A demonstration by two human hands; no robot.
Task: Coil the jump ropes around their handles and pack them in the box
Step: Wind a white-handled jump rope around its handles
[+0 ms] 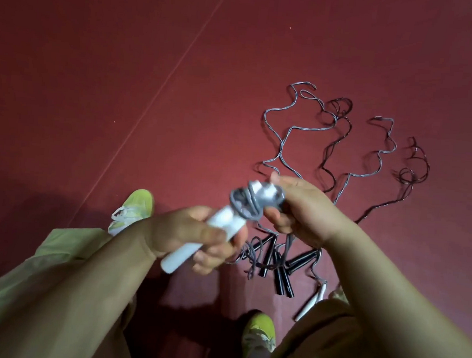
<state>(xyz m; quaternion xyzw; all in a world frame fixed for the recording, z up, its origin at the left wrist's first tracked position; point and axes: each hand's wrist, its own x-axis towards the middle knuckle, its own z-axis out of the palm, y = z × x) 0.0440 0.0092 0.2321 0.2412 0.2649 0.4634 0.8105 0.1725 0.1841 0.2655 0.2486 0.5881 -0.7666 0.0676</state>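
My left hand (194, 234) grips a pair of white jump-rope handles (220, 228), held together and tilted up to the right. Grey rope (245, 204) is coiled around their upper end. My right hand (302, 208) pinches that grey rope just beside the coil. On the red floor below lie several black handles (276, 268) and another white handle (313, 301). Their grey (285, 137) and dark ropes (411, 168) trail away across the floor in loose wavy loops. No box is in view.
The red floor (125, 73) has a thin pale line running diagonally across it. My yellow-green shoes (135, 208) (260, 334) and pale trouser legs fill the bottom of the view on either side of the handles.
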